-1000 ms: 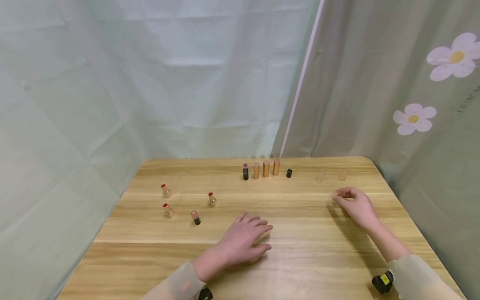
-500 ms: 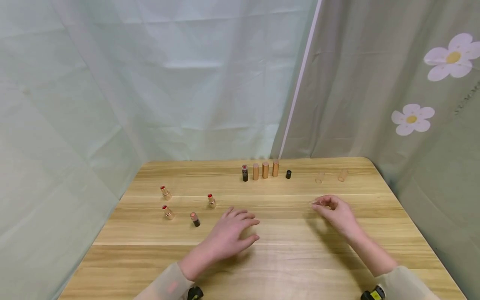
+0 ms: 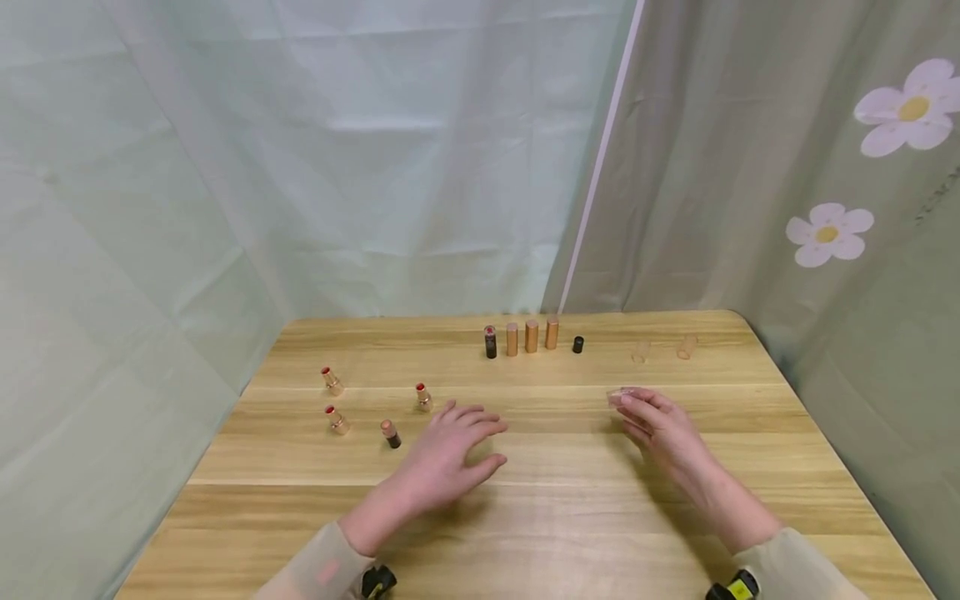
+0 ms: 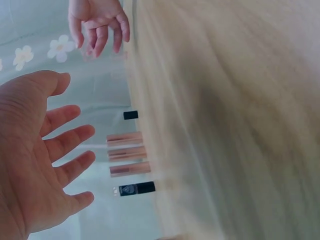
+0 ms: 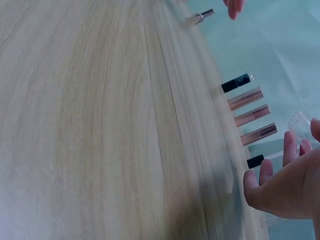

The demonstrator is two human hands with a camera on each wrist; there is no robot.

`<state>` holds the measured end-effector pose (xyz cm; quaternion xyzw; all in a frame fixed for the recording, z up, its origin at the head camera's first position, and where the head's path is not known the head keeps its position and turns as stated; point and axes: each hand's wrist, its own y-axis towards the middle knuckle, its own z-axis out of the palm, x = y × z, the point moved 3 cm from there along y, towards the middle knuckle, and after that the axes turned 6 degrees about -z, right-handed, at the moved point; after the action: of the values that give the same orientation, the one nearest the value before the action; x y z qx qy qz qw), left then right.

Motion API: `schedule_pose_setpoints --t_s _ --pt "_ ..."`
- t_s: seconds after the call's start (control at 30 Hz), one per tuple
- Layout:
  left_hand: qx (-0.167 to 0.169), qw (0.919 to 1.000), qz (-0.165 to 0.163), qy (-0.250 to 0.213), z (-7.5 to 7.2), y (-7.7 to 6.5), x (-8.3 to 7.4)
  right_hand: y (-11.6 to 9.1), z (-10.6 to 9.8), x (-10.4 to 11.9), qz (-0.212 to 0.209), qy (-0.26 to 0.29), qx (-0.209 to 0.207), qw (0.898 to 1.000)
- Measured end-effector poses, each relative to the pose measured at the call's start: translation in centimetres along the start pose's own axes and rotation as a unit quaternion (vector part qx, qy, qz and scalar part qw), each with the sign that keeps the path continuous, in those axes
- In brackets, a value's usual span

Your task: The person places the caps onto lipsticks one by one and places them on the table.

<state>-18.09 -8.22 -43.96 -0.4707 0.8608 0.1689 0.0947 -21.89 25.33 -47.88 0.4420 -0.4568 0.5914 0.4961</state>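
My right hand (image 3: 663, 429) pinches a clear lipstick cap (image 3: 617, 397) between thumb and fingers, above the right half of the table. In the right wrist view the see-through cap (image 5: 301, 125) shows tilted at the fingertips. My left hand (image 3: 450, 458) hovers palm down with spread fingers, holding nothing. Nearest to it are a gold lipstick (image 3: 424, 398) with a red tip and a black-based lipstick (image 3: 391, 433) with a nude tip. Farther left stand two more uncapped gold lipsticks, one behind (image 3: 332, 382) and one in front (image 3: 337, 421).
Along the back edge stand a black lipstick (image 3: 491, 342) and three copper tubes (image 3: 532, 337) in a row. A small black cap (image 3: 578, 345) sits to their right, then two clear caps (image 3: 687, 347). Curtains (image 3: 420, 167) hang behind the wooden table (image 3: 570, 533).
My right hand has moved left with the clear cap and turned, so the cap shows more at the fingertips. My left hand has drifted left and slightly away from me.
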Motion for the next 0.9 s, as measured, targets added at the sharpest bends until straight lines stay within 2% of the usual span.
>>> schedule_pose_setpoints --t_s 0.17,0.37,0.57,0.7,0.8,0.9 --pt "-0.037 0.9993 0.004 0.002 -2.1 -0.4 0.6 0.1 -0.1 -0.1 0.001 0.011 -0.003 1.0" --pt "-0.085 0.996 -0.027 0.002 -5.8 -1.7 2.7 0.1 -0.3 0.1 -0.005 0.012 -0.005 1.0" --pt "-0.15 0.986 -0.071 -0.016 -9.2 -4.2 7.4 0.2 -0.5 0.4 -0.006 0.003 -0.015 1.0" --pt "-0.183 0.9766 -0.112 -0.021 -10.7 -5.9 10.6 0.3 -0.6 0.4 -0.01 0.004 -0.016 1.0" --pt "-0.182 0.9708 -0.154 -0.023 -11.1 -7.2 12.7 0.3 -0.5 0.3 -0.011 0.008 -0.021 1.0" --pt "-0.167 0.966 -0.196 -0.028 -10.9 -8.2 14.6 0.3 -0.4 0.3 -0.01 0.009 -0.026 1.0"
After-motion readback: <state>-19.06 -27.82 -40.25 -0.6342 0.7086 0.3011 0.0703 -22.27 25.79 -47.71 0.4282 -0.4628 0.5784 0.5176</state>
